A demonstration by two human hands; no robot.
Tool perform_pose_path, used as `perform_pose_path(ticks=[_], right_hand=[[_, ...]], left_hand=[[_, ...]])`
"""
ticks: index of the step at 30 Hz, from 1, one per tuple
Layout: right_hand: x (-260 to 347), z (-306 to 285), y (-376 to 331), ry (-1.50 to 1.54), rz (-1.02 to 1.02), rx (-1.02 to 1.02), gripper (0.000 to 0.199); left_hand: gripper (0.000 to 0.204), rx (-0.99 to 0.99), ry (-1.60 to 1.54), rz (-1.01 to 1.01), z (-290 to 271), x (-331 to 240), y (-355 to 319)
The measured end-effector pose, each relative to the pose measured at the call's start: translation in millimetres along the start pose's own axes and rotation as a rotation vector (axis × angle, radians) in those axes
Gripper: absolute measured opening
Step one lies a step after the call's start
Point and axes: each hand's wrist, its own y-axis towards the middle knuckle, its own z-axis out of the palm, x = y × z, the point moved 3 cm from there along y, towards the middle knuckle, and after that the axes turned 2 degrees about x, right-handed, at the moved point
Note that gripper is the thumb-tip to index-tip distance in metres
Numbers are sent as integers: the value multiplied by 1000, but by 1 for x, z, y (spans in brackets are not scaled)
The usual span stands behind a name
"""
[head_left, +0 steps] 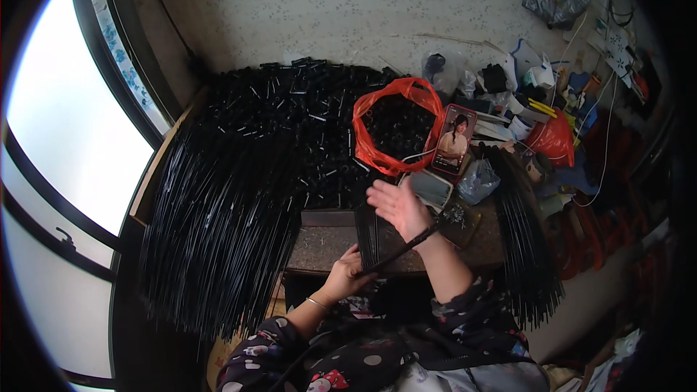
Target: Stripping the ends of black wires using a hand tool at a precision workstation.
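A: Rods (218,232), black and thin, lie in a very big fan on your left, too many for counting. Your left hand (347,276) is closed around the near end of one long black rod (398,252), which goes up and right under your right wrist.

B: And the right hand (398,207)?

A: It is open, fingers spread, palm up, grasping nothing, above a small upright bundle of rods (367,236) on the board (319,243) before you.

B: How far is the work?

A: I judge it is in the middle. The far pile of short black tubes (305,123) is still very large, and the orange bag (396,131) holds more. A second hanging bunch of rods (526,247) is on your right.

B: Counts?

A: One orange bag, one phone (453,139) leaning just right of it, one rod in your hand, two big bunches. Tubes I cannot count.
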Motion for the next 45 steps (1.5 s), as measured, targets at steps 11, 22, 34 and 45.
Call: perform_pose_path(ticks=[11, 22, 34, 45], right_hand=[[-32, -11, -71, -62, 27, -89, 79], [-47, 2, -6, 105, 79, 86, 64], [-6, 37, -89, -852, -405, 374, 28], [53, 54, -94, -801, -283, 608, 34]], left_hand=[[65, 549, 527, 370, -5, -18, 23], [33, 544, 277, 505, 0, -8, 27], [42, 394, -46, 452, -4, 4, 26], [44, 446, -190, 205, -28, -30, 31]])
